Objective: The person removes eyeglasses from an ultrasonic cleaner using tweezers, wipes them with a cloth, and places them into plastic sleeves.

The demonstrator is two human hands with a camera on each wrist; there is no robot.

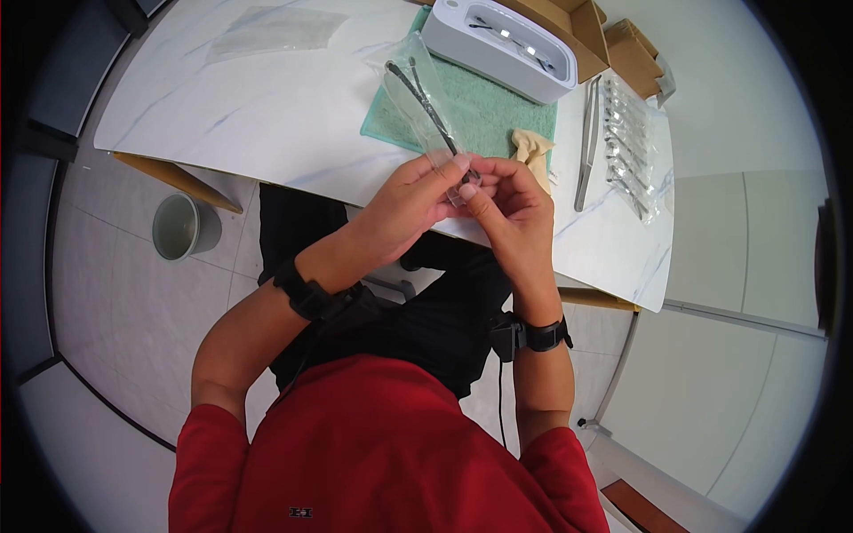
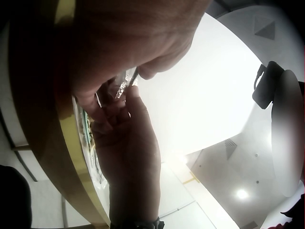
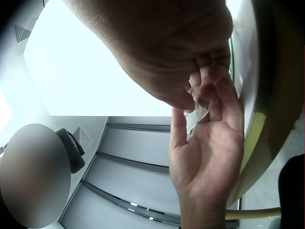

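Observation:
A pair of dark-framed glasses [image 1: 426, 108] lies inside a clear plastic bag [image 1: 449, 111], which slants up and away over the table's front edge. My left hand [image 1: 404, 209] pinches the near end of the bag between thumb and fingers. Close beside it, my right hand [image 1: 520, 218] grips the same end, thumb on top and fingers curled beneath. The fingertips of both hands meet there and hide part of the glasses. In the left wrist view, a shiny fold of the bag [image 2: 123, 89] shows between the hands.
A white cleaning machine [image 1: 498, 67] with glasses inside stands on a green towel [image 1: 493, 115]. A beige cloth [image 1: 531, 151] lies at the towel's edge. Further right are tweezers [image 1: 587, 147] and several bagged glasses [image 1: 626, 147]. Flat clear bags [image 1: 275, 31] lie back left; a bin [image 1: 185, 227] stands below.

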